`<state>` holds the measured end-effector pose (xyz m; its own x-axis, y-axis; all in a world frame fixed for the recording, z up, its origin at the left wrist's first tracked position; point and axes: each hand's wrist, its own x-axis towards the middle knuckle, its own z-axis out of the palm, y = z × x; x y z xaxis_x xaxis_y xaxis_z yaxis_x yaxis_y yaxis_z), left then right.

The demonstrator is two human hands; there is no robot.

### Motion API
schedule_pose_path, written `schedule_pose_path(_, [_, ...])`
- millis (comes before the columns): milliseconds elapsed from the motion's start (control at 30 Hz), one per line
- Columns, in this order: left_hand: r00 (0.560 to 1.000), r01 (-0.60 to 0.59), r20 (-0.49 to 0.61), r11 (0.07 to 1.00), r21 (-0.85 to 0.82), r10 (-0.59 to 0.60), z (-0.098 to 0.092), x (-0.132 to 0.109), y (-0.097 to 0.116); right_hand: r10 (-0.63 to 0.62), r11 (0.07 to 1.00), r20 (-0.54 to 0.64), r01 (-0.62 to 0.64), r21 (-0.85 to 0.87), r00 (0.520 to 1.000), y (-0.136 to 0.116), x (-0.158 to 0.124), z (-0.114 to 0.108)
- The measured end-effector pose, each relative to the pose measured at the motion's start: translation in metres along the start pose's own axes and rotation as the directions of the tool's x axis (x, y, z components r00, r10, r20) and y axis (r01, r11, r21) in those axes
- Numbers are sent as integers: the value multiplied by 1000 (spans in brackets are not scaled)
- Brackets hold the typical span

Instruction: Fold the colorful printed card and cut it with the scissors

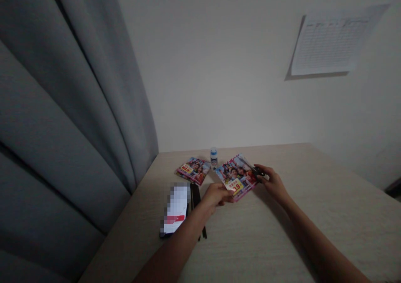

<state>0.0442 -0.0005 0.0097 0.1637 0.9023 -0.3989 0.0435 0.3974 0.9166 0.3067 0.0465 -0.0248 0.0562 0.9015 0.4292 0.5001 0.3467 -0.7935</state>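
A colourful printed leaflet [236,175] is raised over the table, its lower left corner pinched in my left hand [216,194]. Dark-handled scissors [257,171] are in my right hand [273,183], with their blades at the leaflet's right side; how far the blades are apart is too small to tell. Just behind the leaflet stands a small bottle with a blue cap [214,157]. Similar printed leaflets [194,170] lie in a pile to the left of the bottle.
A phone with a lit screen [177,208] lies left of my left forearm. Dark thin strips [194,195] rest beside it, partly under that forearm. A grey curtain [78,87] hangs at the left, and a printed sheet [328,45] is on the wall behind the table [250,241].
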Motion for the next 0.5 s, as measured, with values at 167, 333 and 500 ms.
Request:
schedule_pose_path(167, [1000, 10, -26, 999, -53, -11, 1, 2, 3, -28, 998, -32, 26, -50, 999, -6, 7, 4])
schedule_pose_path(333, [998, -19, -60, 995, -102, 13, 4, 6, 1, -20, 997, 34, 23, -79, 999, -14, 10, 6])
schedule_pose_path(500, [993, -81, -103, 980, -182, 63, 3, 3, -3, 49, 989, -63, -58, -138, 997, -22, 5, -4])
